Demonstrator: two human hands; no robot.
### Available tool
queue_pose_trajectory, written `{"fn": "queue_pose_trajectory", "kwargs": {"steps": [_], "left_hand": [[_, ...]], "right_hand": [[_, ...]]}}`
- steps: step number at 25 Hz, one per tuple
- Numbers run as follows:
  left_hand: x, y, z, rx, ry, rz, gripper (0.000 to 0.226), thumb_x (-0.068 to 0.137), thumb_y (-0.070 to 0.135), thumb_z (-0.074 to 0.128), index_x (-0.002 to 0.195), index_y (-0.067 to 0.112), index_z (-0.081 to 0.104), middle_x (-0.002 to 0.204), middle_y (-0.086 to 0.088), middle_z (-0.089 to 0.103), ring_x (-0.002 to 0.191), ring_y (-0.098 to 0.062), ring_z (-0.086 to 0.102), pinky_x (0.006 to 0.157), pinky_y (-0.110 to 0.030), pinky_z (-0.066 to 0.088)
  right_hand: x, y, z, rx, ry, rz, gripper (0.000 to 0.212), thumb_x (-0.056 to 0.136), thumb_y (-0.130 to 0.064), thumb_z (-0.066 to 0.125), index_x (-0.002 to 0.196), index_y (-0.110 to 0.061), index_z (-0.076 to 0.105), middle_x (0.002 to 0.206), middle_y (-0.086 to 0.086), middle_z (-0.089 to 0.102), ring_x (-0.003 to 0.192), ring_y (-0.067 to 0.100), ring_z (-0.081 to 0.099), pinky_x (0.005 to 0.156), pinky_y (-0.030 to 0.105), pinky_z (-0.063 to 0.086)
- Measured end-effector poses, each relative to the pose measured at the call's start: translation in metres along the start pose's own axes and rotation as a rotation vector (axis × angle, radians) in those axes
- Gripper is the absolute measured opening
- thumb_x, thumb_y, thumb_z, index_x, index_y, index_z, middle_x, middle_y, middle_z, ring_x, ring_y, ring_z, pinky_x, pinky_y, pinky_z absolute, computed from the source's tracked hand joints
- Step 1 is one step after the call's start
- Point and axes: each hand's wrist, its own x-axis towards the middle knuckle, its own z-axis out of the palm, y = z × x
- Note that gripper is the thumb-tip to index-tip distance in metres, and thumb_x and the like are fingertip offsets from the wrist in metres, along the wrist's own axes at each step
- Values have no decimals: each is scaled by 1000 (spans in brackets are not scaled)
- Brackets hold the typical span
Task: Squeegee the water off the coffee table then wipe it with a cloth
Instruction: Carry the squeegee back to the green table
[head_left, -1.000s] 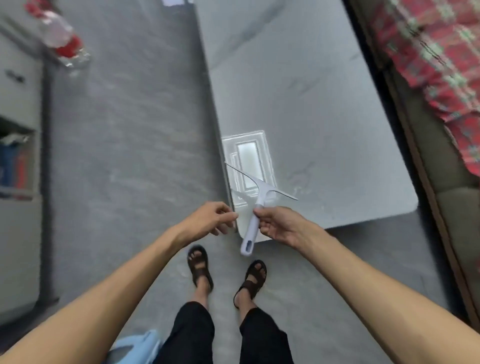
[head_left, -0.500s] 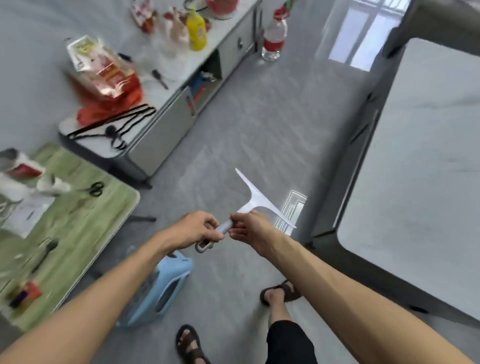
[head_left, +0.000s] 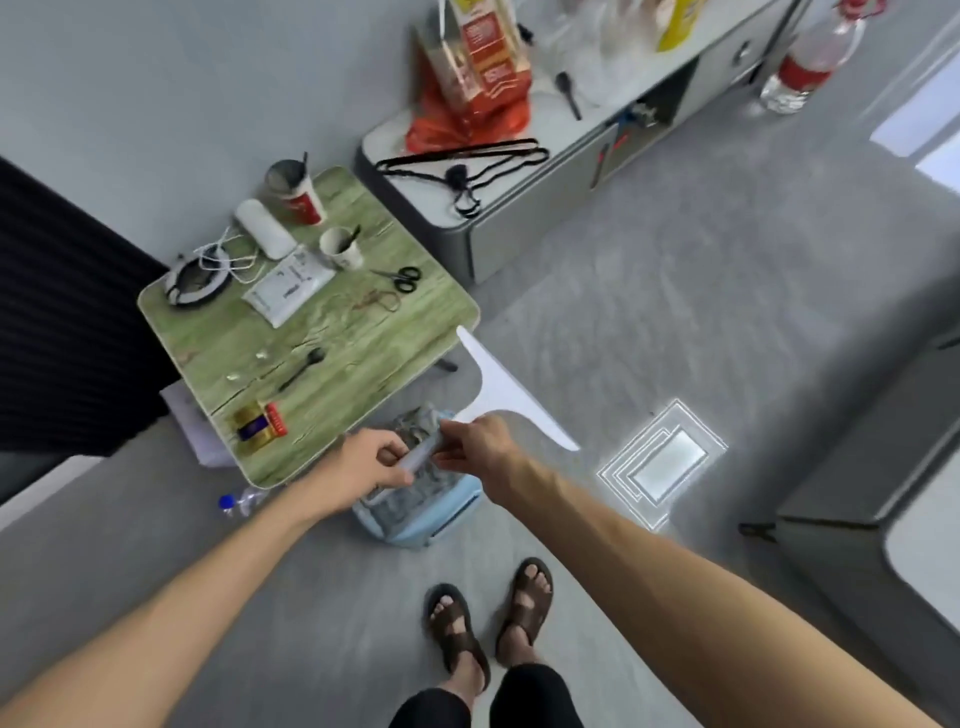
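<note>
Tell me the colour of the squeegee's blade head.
White; the squeegee shows best in the head view.

Both hands are on the squeegee (head_left: 498, 395): my left hand (head_left: 358, 467) grips the handle end, and my right hand (head_left: 483, 449) is just beside it, nearer the blade, which sits beyond my fingers. Right beneath them is a stool (head_left: 415, 525) with the cloth (head_left: 415, 426) on it, and my feet are nearer me. To the left and ahead, a low surface (head_left: 337, 364) carries scissors (head_left: 402, 278) and two cups. Behind it to the right stands a cabinet (head_left: 519, 223) with hangers (head_left: 462, 161) on top. A bottle (head_left: 810, 57) stands on the floor at the cabinet's far end. The coffee table (head_left: 924, 551) is well apart on my far right.
</note>
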Motion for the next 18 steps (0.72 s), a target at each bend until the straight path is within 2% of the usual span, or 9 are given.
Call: {"fn": "queue_pose_trajectory", "kwargs": {"steps": [3, 5, 9, 11, 13, 16, 18], "left_hand": [[23, -38, -29, 25, 62, -30, 27, 69, 15, 84, 92, 14, 70, 84, 2, 73, 77, -13, 64, 73, -30, 51], [44, -66, -56, 50, 82, -16, 27, 70, 18, 83, 93, 19, 70, 89, 3, 73, 85, -15, 68, 82, -34, 54], [117, -136, -102, 126, 84, 18, 20, 72, 19, 82, 85, 18, 68, 80, 4, 70, 79, -17, 65, 81, -40, 54], [164, -174, -121, 170, 70, 36, 19, 72, 19, 81, 84, 15, 67, 79, 1, 70, 77, -22, 65, 78, -41, 53], [208, -214, -139, 242, 80, 53, 21, 71, 21, 82, 79, 11, 65, 73, -1, 68, 72, -24, 61, 66, -35, 48], [255, -255, -152, 299, 109, 63, 23, 72, 22, 81, 74, 12, 60, 66, -2, 60, 63, -20, 52, 50, -27, 32], [274, -267, -152, 327, 129, 60, 18, 76, 22, 77, 81, 11, 63, 73, -5, 65, 65, -21, 58, 49, -24, 36]], "right_hand": [[44, -5, 45, -70, 10, -9, 27, 93, -4, 60, 67, 2, 56, 65, 18, 58, 52, 24, 57, 50, 26, 54], [77, -7, 80, -137, 23, -20, 30, 93, -7, 61, 64, 2, 57, 64, 19, 60, 53, 25, 58, 58, 31, 56], [169, 1, 152, -264, 103, -67, 31, 91, -13, 62, 61, -2, 60, 75, 26, 68, 66, 32, 65, 76, 47, 59], [222, 11, 183, -314, 153, -99, 30, 88, -13, 62, 60, -6, 61, 80, 26, 71, 67, 29, 67, 76, 45, 59], [272, 25, 215, -333, 210, -107, 27, 86, -13, 62, 60, -7, 62, 79, 23, 72, 68, 28, 68, 75, 46, 59], [327, 35, 249, -339, 260, -100, 22, 89, -14, 62, 82, 5, 69, 87, 24, 72, 81, 34, 71, 77, 49, 58], [346, 40, 256, -341, 280, -106, 25, 92, -16, 62, 93, 9, 67, 92, 24, 72, 86, 34, 71, 77, 49, 58]]}}
